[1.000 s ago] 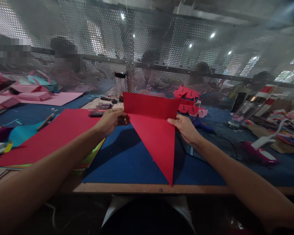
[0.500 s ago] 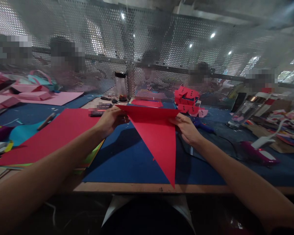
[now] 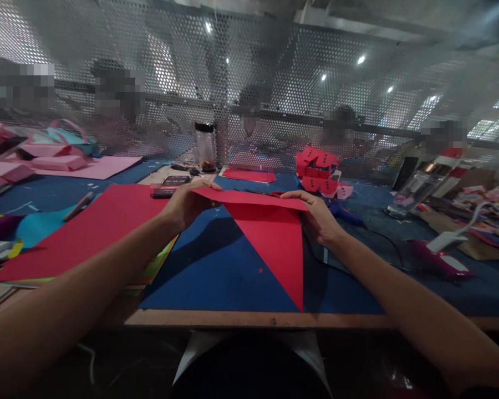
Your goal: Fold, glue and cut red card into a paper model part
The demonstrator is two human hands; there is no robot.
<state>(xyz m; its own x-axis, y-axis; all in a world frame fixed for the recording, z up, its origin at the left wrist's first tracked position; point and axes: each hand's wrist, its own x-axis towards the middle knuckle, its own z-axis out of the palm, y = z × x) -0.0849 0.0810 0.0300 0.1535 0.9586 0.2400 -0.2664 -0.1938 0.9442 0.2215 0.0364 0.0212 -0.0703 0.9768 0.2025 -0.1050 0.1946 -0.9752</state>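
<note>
A red sheet of paper (image 3: pixel 274 241) is held up over the blue mat (image 3: pixel 216 282), with a folded strip along its top and a triangular part hanging to a point near the table edge. At the strip's left end, my left hand (image 3: pixel 190 204) is closed on the paper. My right hand (image 3: pixel 317 215) pinches the right end, thumb partly hidden by the sheet. Behind the fold, the red handle of what look like scissors (image 3: pixel 276 194) partly shows. A small red scrap (image 3: pixel 260 270) lies on the mat below.
Large red sheets (image 3: pixel 95 221) lie at left over other coloured paper. Behind stand a phone (image 3: pixel 171 186), a black-lidded jar (image 3: pixel 205 147) and red cut paper pieces (image 3: pixel 320 172). A blue glue gun (image 3: pixel 344 212), clear bottle (image 3: pixel 418 188) and purple device (image 3: pixel 438 260) are at right.
The red paper's top strip has tilted down toward me, and the hanging part looks shorter, its tip slightly higher and further right. The scissors' handle and the scrap now show more. Both hands keep their grip.
</note>
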